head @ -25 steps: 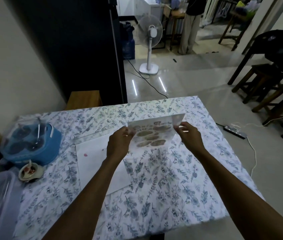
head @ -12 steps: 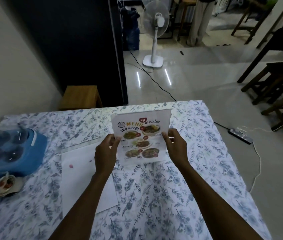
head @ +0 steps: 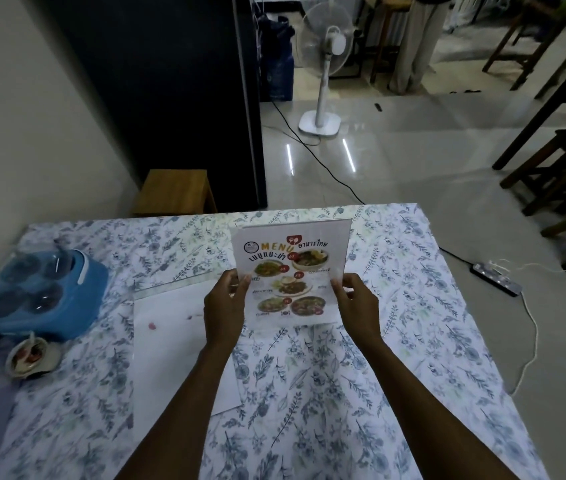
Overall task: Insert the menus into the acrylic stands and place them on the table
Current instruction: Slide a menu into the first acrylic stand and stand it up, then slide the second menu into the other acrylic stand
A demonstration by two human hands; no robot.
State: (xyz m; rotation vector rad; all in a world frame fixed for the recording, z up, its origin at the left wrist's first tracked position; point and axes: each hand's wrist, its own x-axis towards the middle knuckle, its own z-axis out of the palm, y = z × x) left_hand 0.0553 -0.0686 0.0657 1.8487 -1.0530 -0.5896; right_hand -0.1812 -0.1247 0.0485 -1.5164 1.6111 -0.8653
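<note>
Menu [head: 292, 271] held upright in both my hands over the middle of the table [head: 413, 306], printed side toward me, showing the word MENU, Thai lettering and five pictured dishes. Whether it already sits inside a clear acrylic stand I cannot tell; a faint transparent edge shows along its top. My left hand [head: 222, 306] pinches the menu's left edge, thumb on the front, fingers behind. My right hand [head: 356, 303] grips the right edge the same way. The menu's bottom edge hangs just above the floral tablecloth [head: 309, 393].

Left of my left forearm, white sheets [head: 167, 341] lie flat on the cloth, marked with small pink spots. At the table's left side stands a blue container [head: 77, 306] holding clear cups, with a small lidded cup [head: 30, 355] near it. Beyond the far edge, a wooden stool [head: 174, 192] stands by the wall; farther off, a white pedestal fan [head: 323, 64] is on the tiled floor. A power strip [head: 496, 282] lies on the floor to the right.
</note>
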